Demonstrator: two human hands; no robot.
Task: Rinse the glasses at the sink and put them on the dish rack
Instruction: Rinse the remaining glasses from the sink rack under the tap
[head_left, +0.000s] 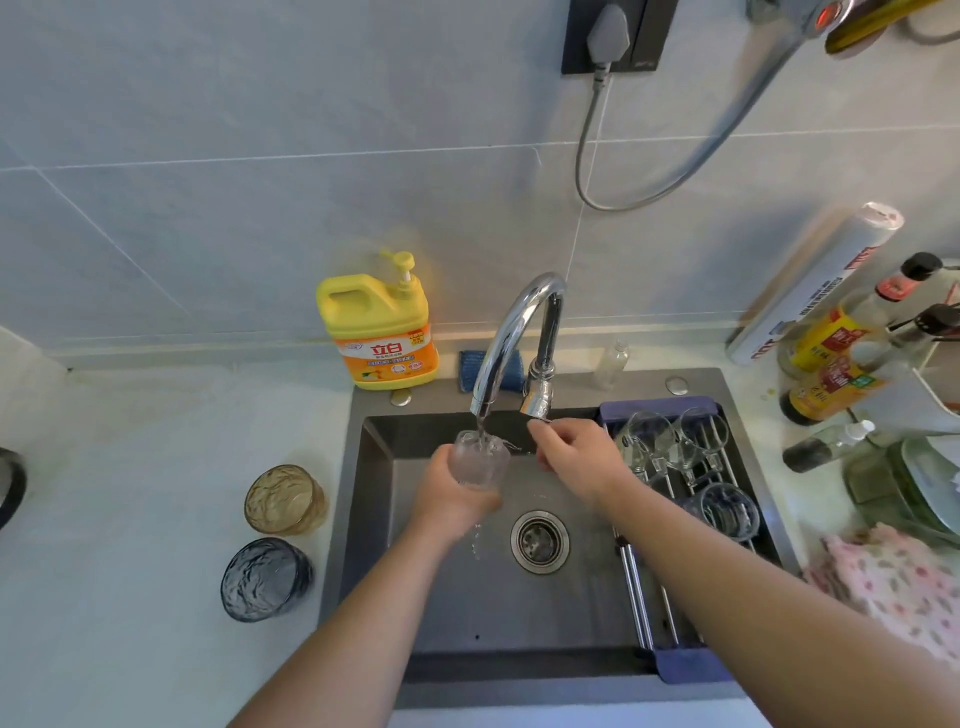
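Note:
My left hand (457, 501) grips a clear ribbed glass (480, 460) upright under the chrome faucet (514, 343), and water runs into it. My right hand (576, 457) is beside it, fingers pinched on the thin faucet lever below the faucet base. An amber glass (284, 500) and a dark blue glass (266, 578) stand on the counter left of the sink (467, 613). The dish rack (675, 519) spans the sink's right side and holds several clear glasses (670, 441) lying on their sides, plus one clear glass (724, 512) nearer me.
A yellow dish soap bottle (382, 332) and a blue sponge (491, 369) sit behind the sink. Sauce bottles (841, 353), a foil roll (815, 283) and stacked dishes (919, 483) crowd the right counter. A pink floral cloth (893, 587) lies at the right.

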